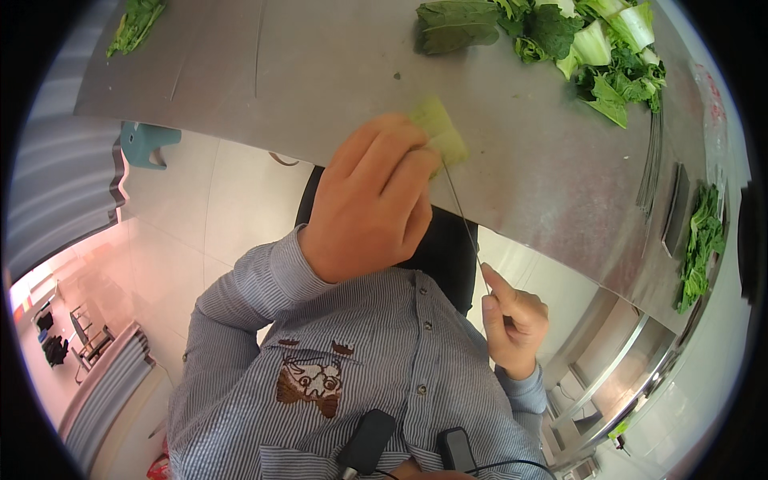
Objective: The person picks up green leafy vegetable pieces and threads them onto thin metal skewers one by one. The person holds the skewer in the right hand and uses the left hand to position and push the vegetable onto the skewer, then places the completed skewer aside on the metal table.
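Note:
Above the near edge of a steel tabletop (312, 78), my left hand (375, 198) grips a pale green piece of leafy vegetable (444, 129), blurred at its outer side. A thin metal skewer (463, 211) runs from that piece down to my right hand (517, 318). The thumb and forefinger of my right hand pinch its lower end, beyond the table edge and close to my body. My left fingers cover part of the vegetable, so I cannot tell whether the skewer tip is inside it.
Cut leafy greens (594, 45) are heaped at the far right, beside a broad dark leaf (459, 27). A bundle of metal skewers (651, 165), a dark flat slab (676, 210) and more greens (701, 246) line the right side. Another leafy bunch (135, 27) lies far left. Below stands a teal stool (147, 144).

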Demonstrator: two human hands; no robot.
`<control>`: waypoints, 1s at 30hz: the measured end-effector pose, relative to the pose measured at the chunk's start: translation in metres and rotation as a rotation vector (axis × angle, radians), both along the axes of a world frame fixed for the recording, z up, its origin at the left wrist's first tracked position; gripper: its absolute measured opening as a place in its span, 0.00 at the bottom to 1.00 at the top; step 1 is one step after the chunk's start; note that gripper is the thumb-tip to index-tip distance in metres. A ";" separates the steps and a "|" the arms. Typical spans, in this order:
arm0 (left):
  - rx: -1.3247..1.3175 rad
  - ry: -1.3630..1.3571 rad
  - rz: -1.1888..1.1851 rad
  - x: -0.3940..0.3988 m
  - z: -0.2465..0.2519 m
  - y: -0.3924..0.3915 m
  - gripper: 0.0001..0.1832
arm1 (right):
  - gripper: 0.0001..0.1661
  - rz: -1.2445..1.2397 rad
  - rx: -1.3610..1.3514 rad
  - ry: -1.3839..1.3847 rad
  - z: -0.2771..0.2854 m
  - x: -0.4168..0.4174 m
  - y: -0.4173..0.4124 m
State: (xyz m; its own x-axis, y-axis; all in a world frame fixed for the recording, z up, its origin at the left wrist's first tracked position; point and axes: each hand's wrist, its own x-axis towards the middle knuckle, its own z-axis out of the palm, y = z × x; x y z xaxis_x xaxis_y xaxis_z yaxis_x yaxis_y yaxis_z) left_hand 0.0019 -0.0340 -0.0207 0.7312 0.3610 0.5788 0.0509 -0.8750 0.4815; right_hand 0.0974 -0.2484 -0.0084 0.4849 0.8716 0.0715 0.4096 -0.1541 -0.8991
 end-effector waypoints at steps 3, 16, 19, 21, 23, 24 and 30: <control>0.010 -0.046 -0.020 -0.006 -0.002 0.003 0.17 | 0.23 -0.005 0.052 -0.042 -0.002 -0.004 -0.001; 0.055 0.316 -0.022 0.002 0.008 -0.031 0.28 | 0.24 0.034 -0.032 0.155 0.004 -0.008 -0.013; 0.153 0.309 0.001 0.002 0.003 -0.031 0.28 | 0.24 0.059 -0.021 0.148 0.004 -0.005 -0.012; 0.166 0.316 -0.002 0.003 0.002 -0.031 0.27 | 0.23 0.056 -0.015 0.152 0.002 -0.005 -0.012; 0.180 0.321 -0.005 0.004 0.002 -0.030 0.27 | 0.23 0.065 -0.036 0.148 0.000 -0.003 -0.011; 0.189 0.323 -0.003 0.004 0.002 -0.030 0.26 | 0.23 0.069 -0.045 0.146 -0.002 -0.003 -0.011; 0.203 0.334 0.007 0.004 0.002 -0.029 0.25 | 0.22 -0.023 0.006 0.162 -0.012 -0.009 -0.004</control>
